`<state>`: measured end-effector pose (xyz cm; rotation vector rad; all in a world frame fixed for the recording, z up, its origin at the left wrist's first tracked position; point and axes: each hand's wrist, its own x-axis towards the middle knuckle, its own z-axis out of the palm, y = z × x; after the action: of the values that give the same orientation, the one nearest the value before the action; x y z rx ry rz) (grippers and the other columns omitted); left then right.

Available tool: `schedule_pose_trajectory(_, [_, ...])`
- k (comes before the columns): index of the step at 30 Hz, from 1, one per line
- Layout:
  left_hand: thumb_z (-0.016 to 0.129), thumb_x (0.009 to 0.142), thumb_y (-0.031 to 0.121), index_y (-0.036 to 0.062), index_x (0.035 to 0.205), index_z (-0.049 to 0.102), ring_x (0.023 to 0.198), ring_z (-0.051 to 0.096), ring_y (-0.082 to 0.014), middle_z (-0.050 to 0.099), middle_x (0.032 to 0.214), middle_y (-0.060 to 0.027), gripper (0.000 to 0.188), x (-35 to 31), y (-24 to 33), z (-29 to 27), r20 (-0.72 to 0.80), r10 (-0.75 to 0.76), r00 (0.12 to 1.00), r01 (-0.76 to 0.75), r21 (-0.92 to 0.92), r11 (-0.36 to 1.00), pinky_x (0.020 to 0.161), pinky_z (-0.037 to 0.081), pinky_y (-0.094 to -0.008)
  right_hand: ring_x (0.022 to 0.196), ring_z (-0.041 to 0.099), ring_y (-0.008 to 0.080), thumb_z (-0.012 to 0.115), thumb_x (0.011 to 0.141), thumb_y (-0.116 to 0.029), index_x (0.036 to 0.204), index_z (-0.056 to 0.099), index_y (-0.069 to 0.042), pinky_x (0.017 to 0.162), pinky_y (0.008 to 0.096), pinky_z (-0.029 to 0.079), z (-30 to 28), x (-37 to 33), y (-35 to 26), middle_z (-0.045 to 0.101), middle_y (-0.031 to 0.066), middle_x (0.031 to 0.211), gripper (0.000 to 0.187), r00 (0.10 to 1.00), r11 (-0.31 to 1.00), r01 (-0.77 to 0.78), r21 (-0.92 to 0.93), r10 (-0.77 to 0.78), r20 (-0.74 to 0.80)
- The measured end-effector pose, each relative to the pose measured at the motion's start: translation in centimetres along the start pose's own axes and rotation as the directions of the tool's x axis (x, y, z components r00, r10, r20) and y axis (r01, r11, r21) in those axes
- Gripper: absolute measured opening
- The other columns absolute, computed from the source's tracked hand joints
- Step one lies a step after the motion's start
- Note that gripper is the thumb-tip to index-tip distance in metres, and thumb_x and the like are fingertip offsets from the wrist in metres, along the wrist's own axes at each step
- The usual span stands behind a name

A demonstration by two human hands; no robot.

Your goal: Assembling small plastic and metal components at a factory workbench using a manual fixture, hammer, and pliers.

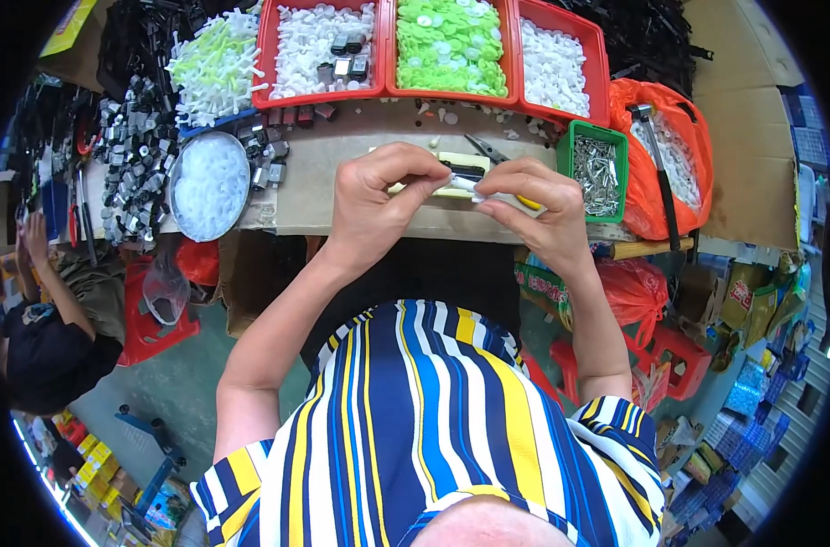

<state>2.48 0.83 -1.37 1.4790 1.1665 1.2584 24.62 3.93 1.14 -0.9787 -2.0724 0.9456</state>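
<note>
At the front of the bench, my left hand (378,196) is closed in a pinch at the left end of a small white plastic piece (463,183). From the other side, the thumb and fingers of my right hand (544,202) pinch the right end of this piece. My fingertips hide part of it, and its exact kind is too small to make out. Just beyond it lies a cream-coloured block (463,159) with a black part (465,170) on it. Pliers (484,148) with a yellow handle lie behind my right fingers, partly covered.
Red trays (388,91) of white and green plastic parts line the back. A green bin (572,169) of metal pins and a hammer (659,173) on an orange bag (629,100) stand right. Left are a round dish (209,235) and dark metallic pieces (132,155). Another person (50,337) sits far left.
</note>
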Motion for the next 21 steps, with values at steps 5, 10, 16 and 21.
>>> schedule_pose_trajectory(5, [0.072,0.079,-0.005,-0.0010,0.091,0.074,0.080,0.068,-0.0174,0.071,0.089,-0.0101,0.013,0.3,-0.2,0.5,-0.011,0.096,0.995,-0.094,0.099,0.991,0.069,0.054,-0.0275,0.085,0.066,0.0270,0.080,0.073,-0.006,0.089,0.069,-0.002,0.075,0.0364,0.051,-0.3,0.2,0.0,0.068,0.0122,0.088,0.020,0.998,0.996,0.053,-0.064,-0.053,0.015])
schedule_pose_trajectory(10, [0.079,0.077,0.004,0.0015,0.104,0.073,0.092,0.062,-0.0157,0.067,0.102,-0.0082,0.027,0.9,-0.1,-0.2,-0.019,0.002,1.000,0.002,0.244,0.970,0.077,0.049,-0.0301,0.087,0.063,0.0266,0.078,0.072,-0.007,0.086,0.065,-0.006,0.073,0.0381,0.048,-1.1,0.9,1.1,0.065,0.0084,0.088,0.020,0.986,0.934,0.169,-0.315,-0.162,0.049])
schedule_pose_trajectory(16, [0.078,0.071,0.003,0.0017,0.098,0.073,0.090,0.059,-0.0284,0.065,0.093,-0.0109,0.028,1.1,-1.6,-0.6,0.021,0.163,0.986,-0.154,0.457,0.876,0.077,0.049,-0.0382,0.089,0.060,0.0228,0.076,0.075,-0.014,0.089,0.063,-0.010,0.074,0.0380,0.044,-0.6,1.2,2.5,0.062,0.0029,0.089,0.020,0.972,0.852,0.232,-0.469,-0.189,0.137])
schedule_pose_trajectory(21, [0.078,0.073,0.002,0.0022,0.099,0.073,0.090,0.060,-0.0260,0.065,0.093,-0.0104,0.026,1.0,-2.0,-0.4,0.069,0.203,0.977,-0.210,0.501,0.840,0.077,0.049,-0.0359,0.092,0.060,0.0238,0.075,0.076,-0.013,0.094,0.063,-0.009,0.076,0.0380,0.044,-0.1,1.4,2.5,0.062,0.0041,0.091,0.021,0.971,0.858,0.229,-0.460,-0.169,0.167])
